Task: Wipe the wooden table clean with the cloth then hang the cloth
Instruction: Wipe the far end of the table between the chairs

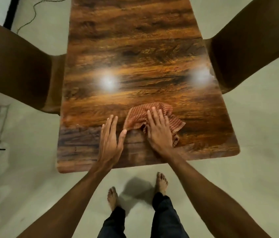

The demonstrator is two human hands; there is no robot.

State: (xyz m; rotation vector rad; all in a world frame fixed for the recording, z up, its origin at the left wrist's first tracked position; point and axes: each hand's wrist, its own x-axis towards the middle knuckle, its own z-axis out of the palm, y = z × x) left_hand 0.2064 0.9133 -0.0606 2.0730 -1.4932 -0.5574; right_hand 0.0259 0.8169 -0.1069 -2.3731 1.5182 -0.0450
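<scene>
A long wooden table (135,48) with dark grain runs away from me. A crumpled orange striped cloth (136,117) lies on it near the front edge. My right hand (159,129) presses flat on the cloth, fingers spread over it. My left hand (110,140) lies flat on the bare tabletop just left of the cloth, its thumb close to the cloth's edge. Part of the cloth is hidden under my right palm.
A brown chair (15,69) stands at the table's left side and another brown chair (248,48) at its right. A black cable (32,16) trails on the pale floor at the far left. My bare feet (161,182) stand below the table's front edge.
</scene>
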